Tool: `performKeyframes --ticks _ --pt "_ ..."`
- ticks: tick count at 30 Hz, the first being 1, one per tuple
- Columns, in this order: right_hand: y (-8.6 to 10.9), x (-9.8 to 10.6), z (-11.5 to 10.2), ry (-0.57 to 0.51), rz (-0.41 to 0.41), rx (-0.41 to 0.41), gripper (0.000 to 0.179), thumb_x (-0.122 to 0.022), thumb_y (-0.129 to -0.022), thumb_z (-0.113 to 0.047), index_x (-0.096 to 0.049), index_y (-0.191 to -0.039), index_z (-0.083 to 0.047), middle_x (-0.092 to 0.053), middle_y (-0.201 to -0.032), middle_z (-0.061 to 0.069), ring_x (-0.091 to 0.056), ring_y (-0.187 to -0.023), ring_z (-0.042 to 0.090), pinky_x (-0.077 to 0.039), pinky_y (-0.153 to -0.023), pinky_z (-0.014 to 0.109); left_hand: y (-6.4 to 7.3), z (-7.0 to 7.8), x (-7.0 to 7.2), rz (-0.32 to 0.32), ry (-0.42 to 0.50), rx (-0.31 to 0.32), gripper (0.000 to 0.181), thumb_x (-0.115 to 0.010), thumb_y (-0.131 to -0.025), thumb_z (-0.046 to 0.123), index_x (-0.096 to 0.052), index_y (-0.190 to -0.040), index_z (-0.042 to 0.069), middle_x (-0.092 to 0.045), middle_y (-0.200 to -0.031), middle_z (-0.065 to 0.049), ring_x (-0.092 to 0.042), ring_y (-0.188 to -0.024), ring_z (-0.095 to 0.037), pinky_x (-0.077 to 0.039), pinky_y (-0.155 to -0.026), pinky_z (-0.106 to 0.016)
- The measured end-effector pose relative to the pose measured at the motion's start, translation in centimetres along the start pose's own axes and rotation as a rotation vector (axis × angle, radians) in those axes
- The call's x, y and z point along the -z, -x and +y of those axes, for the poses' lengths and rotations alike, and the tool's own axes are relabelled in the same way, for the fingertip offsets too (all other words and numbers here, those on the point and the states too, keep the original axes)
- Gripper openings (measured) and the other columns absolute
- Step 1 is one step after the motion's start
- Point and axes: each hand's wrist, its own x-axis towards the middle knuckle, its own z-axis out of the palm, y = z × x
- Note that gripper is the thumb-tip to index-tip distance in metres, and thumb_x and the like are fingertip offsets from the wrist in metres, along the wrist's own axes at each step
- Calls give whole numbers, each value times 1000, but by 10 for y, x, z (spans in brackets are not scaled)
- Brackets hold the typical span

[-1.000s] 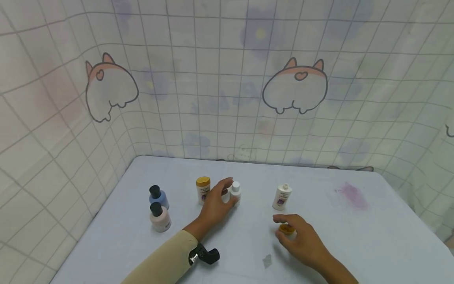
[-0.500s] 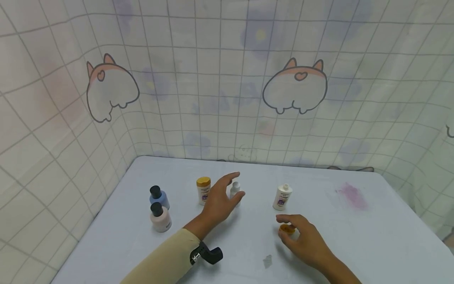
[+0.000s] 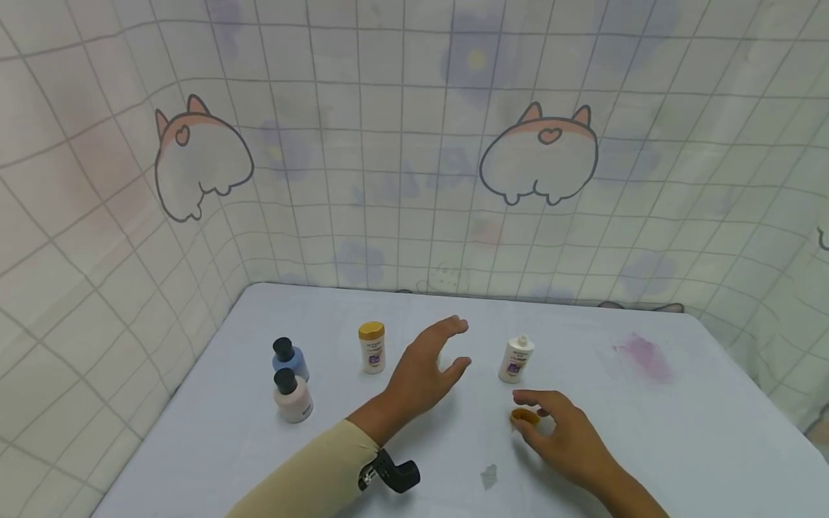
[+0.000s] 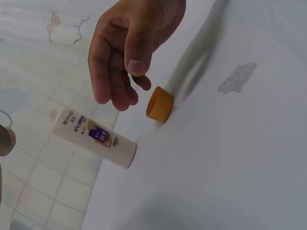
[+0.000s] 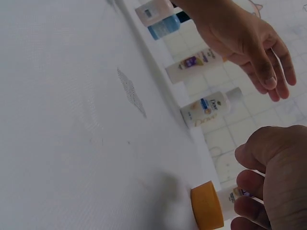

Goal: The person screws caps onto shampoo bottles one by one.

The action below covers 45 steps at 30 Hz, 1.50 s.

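My left hand point(image 3: 424, 374) hovers with its fingers spread and holds nothing. Behind it, a white Dove bottle point(image 5: 204, 111) stands upright, almost wholly hidden in the head view. Loosely bent fingers and thumb of my right hand point(image 3: 570, 435) hang just beside a yellow-orange cap point(image 3: 526, 416), which lies on the table with its hollow side up; the left wrist view shows a gap between them. Further back stands a white bottle without a cap point(image 3: 516, 358), its bare neck showing. A matching bottle with a yellow cap point(image 3: 372, 348) stands left of my left hand.
On the left of the white table point(image 3: 414, 496) stand a blue bottle point(image 3: 291, 361) and a pale pink bottle point(image 3: 293, 401), both black-capped. A grey patch point(image 3: 488, 476) marks the front and a pink stain point(image 3: 644, 357) the right. A patterned curtain point(image 3: 414, 158) hangs behind.
My left hand has come off the Dove bottle and moved right, in front of it. My right hand has shifted slightly right. The cap and the bottles have stayed in place.
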Motion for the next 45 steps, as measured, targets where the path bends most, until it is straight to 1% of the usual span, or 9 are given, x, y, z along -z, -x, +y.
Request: performKeyframes --ticks 2,5,9,13,19,27,32,39,45 --pt "1 0 3 9 -4 -17 47 -86 -83 -10 -69 -127 -15 -68 -124 -7 -66 -101 16 -59 -84 43 1 2 -3 -26 -10 -21 57 -78 -94 17 -53 -145 12 -55 -147 -2 -47 -140 -16 -42 -114 -33" --pt "2 1 6 20 -5 -31 48 -87 -82 -10 -69 -127 -14 -68 -121 -5 -66 -104 17 -60 -84 43 4 5 -8 -68 11 -8 56 -77 -95 20 -53 -145 13 -55 -147 0 -48 -139 -15 -43 -113 -33" --pt "3 3 9 21 -8 -37 50 -86 -81 -7 -69 -127 -14 -69 -119 -4 -66 -104 18 -60 -84 43 5 7 -15 -121 51 37 55 -75 -96 24 -54 -145 14 -57 -145 1 -55 -132 -17 -48 -109 -32" --pt "3 5 10 -1 -20 -49 49 -85 -83 -6 -68 -128 -14 -69 -120 -4 -66 -103 19 -59 -85 43 5 7 -23 -175 95 86 54 -75 -96 27 -55 -145 15 -58 -144 0 -61 -125 -19 -52 -103 -30" --pt "3 6 12 -6 -39 -55 48 -85 -83 -5 -68 -127 -14 -69 -122 -5 -65 -106 17 -59 -87 42 3 1 -34 -248 147 176 55 -75 -97 29 -54 -146 15 -58 -145 0 -62 -125 -23 -53 -101 -29" --pt "2 6 16 1 -43 -62 50 -85 -81 -4 -69 -127 -15 -71 -118 -8 -64 -104 17 -58 -87 44 3 -8 -49 -262 148 204 55 -76 -96 28 -54 -145 17 -59 -144 1 -63 -123 -20 -53 -99 -24" --pt "2 5 18 12 -44 -57 49 -86 -81 -5 -69 -126 -14 -71 -117 -8 -64 -107 18 -58 -88 43 0 -12 -58 -269 131 224 56 -76 -95 29 -54 -145 17 -59 -143 2 -63 -122 -17 -52 -100 -24" --pt "2 5 21 19 -56 -70 48 -87 -81 -6 -69 -126 -14 -71 -116 -8 -64 -108 18 -58 -89 42 -6 -9 -66 -296 128 265 60 -75 -96 33 -50 -148 18 -58 -144 2 -60 -124 -16 -52 -102 -27" --pt "2 5 22 22 -78 -81 50 -86 -82 -7 -68 -128 -13 -70 -117 -8 -63 -110 18 -58 -90 42 -10 -7 -70 -282 142 292 60 -76 -95 32 -51 -147 18 -59 -142 3 -59 -125 -13 -52 -101 -26"
